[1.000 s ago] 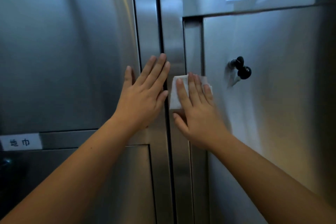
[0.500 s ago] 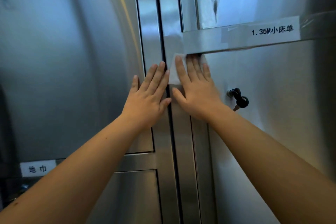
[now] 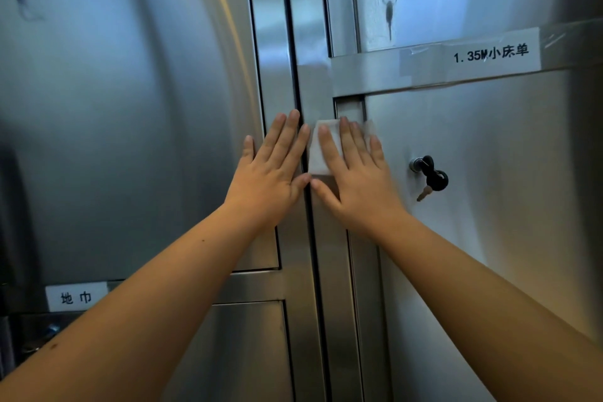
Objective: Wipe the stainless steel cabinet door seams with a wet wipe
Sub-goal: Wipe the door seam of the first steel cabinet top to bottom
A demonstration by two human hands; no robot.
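One white wipe (image 3: 318, 157) — right hand (image 3: 359, 186) flattens it on steel cabinet (image 3: 489, 238).

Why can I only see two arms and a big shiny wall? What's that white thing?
This picture comes from a camera worn on a person's head, so you see their own two arms reaching forward. The shiny wall is a metal cabinet with doors. The left hand lies flat on the metal, just left of the dark seam between the doors. The right hand presses a white wet wipe flat against the metal just right of that seam. Both hands' fingers are straight. On the right door a black key sits in a lock, with a white label taped above.
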